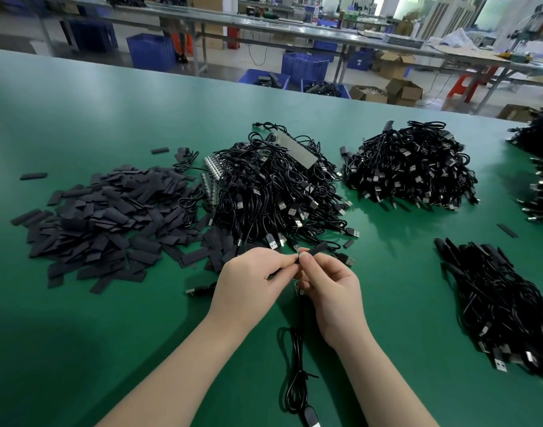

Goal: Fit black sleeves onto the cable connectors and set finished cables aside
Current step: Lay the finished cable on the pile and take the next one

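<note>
Both hands are meeting just below the middle of the green table (110,124). The left hand (248,282) is pinching 1 end of a black sleeve (313,252) between its thumb and fingers, and the sleeve is pointing toward 2 o'clock. The right hand (331,291) is curling its fingers around a small connector board (298,286) at the end of a cable (296,365), and its thumb tip is touching the sleeve's near end. Whether the board is already entering the sleeve, one cannot tell, because the fingers are hiding the joint. The cable is hanging down from the hands toward 6 o'clock, lying in a loop on the table, and its USB plug (311,419) is sitting at the bottom edge of the view.

At 10 o'clock from the hands, a wide pile of loose sleeves (110,217) is lying flat. At 12 o'clock, just beyond the fingers, a heap of cables (279,186) is standing, with a grey flat strip (296,151) resting on top of it. At 1 o'clock, a second heap of cables (412,164) is sitting apart from the first. At 3 o'clock, a row of sleeved cables (504,306) is lying side by side. Blue crates (151,50) are standing on the floor beyond the table.
</note>
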A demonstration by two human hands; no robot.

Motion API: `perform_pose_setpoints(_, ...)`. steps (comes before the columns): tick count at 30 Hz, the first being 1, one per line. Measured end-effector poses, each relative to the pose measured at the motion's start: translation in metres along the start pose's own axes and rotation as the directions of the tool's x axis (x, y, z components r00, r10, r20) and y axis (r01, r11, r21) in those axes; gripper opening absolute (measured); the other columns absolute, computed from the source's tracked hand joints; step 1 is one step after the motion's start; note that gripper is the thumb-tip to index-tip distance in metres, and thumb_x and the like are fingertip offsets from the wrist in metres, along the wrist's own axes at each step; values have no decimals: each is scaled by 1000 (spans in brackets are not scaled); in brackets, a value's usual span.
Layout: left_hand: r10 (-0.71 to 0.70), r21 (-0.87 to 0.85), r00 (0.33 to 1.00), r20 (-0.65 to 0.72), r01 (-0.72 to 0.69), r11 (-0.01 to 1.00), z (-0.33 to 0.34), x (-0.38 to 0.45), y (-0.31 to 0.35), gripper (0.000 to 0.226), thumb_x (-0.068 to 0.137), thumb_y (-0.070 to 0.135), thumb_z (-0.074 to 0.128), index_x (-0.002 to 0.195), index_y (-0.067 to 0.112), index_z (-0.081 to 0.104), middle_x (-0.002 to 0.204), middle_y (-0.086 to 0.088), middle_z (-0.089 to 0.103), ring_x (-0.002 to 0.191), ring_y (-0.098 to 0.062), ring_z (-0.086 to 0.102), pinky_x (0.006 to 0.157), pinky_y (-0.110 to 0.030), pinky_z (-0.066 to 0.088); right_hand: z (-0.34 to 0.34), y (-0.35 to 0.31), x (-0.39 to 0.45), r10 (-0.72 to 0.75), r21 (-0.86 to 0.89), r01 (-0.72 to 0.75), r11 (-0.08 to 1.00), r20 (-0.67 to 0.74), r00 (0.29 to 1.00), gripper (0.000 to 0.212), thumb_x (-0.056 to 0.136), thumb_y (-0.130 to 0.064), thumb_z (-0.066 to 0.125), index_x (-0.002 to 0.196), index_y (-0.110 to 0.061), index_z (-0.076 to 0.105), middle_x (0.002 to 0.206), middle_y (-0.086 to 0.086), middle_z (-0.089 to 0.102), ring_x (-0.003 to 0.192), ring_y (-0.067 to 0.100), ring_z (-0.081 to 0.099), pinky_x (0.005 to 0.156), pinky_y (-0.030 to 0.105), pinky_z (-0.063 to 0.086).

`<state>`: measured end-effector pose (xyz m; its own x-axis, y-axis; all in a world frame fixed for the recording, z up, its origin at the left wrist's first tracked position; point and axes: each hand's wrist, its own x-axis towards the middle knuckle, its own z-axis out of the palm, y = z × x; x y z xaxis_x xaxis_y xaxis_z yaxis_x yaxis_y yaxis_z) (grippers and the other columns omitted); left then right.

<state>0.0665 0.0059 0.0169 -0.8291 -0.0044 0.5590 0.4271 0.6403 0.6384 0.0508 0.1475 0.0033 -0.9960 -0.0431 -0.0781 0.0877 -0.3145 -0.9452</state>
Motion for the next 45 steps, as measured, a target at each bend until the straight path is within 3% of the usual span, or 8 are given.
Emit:
perform_pose_setpoints(4,6,-4,1000,-28,-6,1000,1,-1,-2,15,82,17,72,95,18,80,82,8,74,80,-7,66,70,-25,51,2,-3,0,13,-24,-12,1000,33,999,11,73,-30,78,75,-19,77,66,-2,66,58,8,54,60,20,47)
perform_pose_setpoints(18,-28,-42,999,-41,26,999,1,1,-5,18,82,21,71,98,22,79,82,12,73,83,0,62,73,-5,44,2,-5,0,29,-50,-25,998,78,997,24,68,-40,81,79,-19,78,71,0,67,64,12,52,65,23,46)
perform_pose_setpoints(22,-24,-19,998,-50,23,1000,1,3,-5,18,80,23,74,97,21,79,87,9,74,87,-1,63,76,-9,48,2,-7,0,0,2,0,1000,-1,1000,25,74,-36,78,94,-21,79,77,-2,70,64,9,61,62,21,48)
perform_pose_setpoints(25,-50,-14,999,-21,50,999,-1,3,-4,21,79,30,72,98,24,79,87,9,74,84,-2,64,73,-17,50,1,-8,-2,-9,-15,9,1000,-7,1000,38,63,-45,85,90,-19,80,73,-2,68,65,11,59,64,23,47)
perform_pose_setpoints(37,-39,-71,999,35,42,997,-6,4,-4,23,78,20,78,101,23,78,87,7,75,86,-4,64,75,-17,49,5,-11,-5,-17,1,17,1000,9,1000,26,63,-40,79,77,-18,79,74,3,68,58,9,51,64,23,48)
perform_pose_setpoints(40,-38,-60,999,39,41,997,-6,5,-5,22,79,24,77,100,22,78,87,7,75,85,-3,64,75,-17,49,7,-10,-8,-86,-80,83,993,-35,996,20,76,-28,78,96,-27,78,78,-3,72,64,6,62,66,19,51)
perform_pose_setpoints(42,-75,-77,997,11,76,994,-6,5,-6,21,79,22,79,100,22,78,87,6,75,86,-3,64,75,-16,49,9,-8,-11,-172,-164,158,974,-75,982,36,87,-19,73,117,-38,66,84,-4,75,74,7,69,71,16,53)
perform_pose_setpoints(45,-98,-71,995,-20,96,993,-4,6,-6,21,77,20,81,99,21,79,82,7,74,82,-4,64,72,-18,50,12,-8,-12,-253,-210,224,952,-122,960,41,90,-14,70,116,-44,62,94,-9,76,81,8,71,73,13,52)
